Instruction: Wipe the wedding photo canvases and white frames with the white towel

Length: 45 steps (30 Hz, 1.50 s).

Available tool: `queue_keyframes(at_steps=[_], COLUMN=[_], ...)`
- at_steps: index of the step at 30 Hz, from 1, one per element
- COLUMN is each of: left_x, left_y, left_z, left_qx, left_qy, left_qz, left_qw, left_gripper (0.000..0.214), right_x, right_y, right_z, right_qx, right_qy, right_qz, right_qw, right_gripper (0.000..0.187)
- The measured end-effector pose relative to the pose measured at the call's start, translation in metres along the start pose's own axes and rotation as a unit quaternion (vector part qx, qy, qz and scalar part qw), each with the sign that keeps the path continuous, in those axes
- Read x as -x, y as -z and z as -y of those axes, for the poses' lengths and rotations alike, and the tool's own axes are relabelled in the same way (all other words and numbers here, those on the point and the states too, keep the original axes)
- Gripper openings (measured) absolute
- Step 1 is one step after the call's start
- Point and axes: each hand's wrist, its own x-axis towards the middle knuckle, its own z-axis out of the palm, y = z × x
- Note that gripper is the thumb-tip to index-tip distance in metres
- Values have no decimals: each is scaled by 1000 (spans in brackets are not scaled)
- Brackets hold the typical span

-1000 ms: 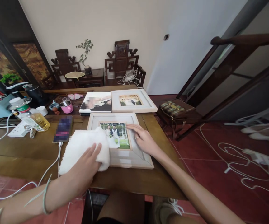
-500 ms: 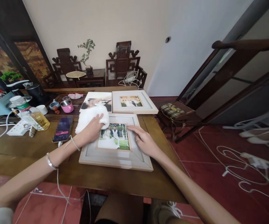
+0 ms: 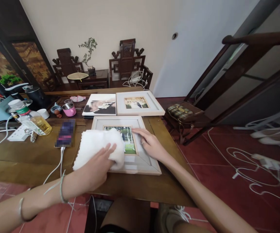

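Note:
A fluffy white cloth (image 3: pixel 98 142) is bunched under my left hand (image 3: pixel 99 166), whose fingers grip and press it onto the lower left of a picture frame (image 3: pixel 147 158). This pale wooden frame lies flat near the table's front edge. Its photo (image 3: pixel 130 147) of two people outdoors is partly hidden by the cloth. My right hand (image 3: pixel 152 145) rests on the frame's right side, fingers stretched toward the photo's upper right corner, holding nothing. Behind lie a second picture frame (image 3: pixel 154 108) and a photo panel (image 3: pixel 98 111), side by side.
Left on the wooden table (image 3: pixel 45 165) are a phone (image 3: pixel 65 132) with a white cable, a pink cup (image 3: pixel 69 110), a bottle of yellow liquid (image 3: pixel 41 124) and a power strip (image 3: pixel 18 134). A dark wooden chair (image 3: pixel 203 113) holding a plaid bag (image 3: pixel 180 111) stands at right.
My left hand has brought the cloth down toward me, from the frame's upper left to its lower left, uncovering the photo panel. My right hand stays nearly in place.

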Motion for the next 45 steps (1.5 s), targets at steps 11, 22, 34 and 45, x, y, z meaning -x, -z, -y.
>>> queue_keyframes(at_steps=[11, 22, 34, 45], left_x=[-95, -20, -119, -56], left_y=[14, 43, 13, 25], left_z=[44, -58, 23, -41], left_qx=[-56, -57, -107, -93], left_qy=[93, -57, 33, -65], left_qz=[20, 115, 18, 70], left_qw=[994, 990, 994, 991], left_gripper=[43, 33, 51, 28], right_x=[0, -1, -1, -2], right_y=[-1, 0, -1, 0], right_z=[1, 6, 3, 9], right_qx=[-8, -17, -10, -11], right_qy=[-18, -20, -12, -46], right_qz=[-18, -19, -19, -13], right_qw=[1000, 999, 1000, 999], right_gripper=[61, 63, 64, 42])
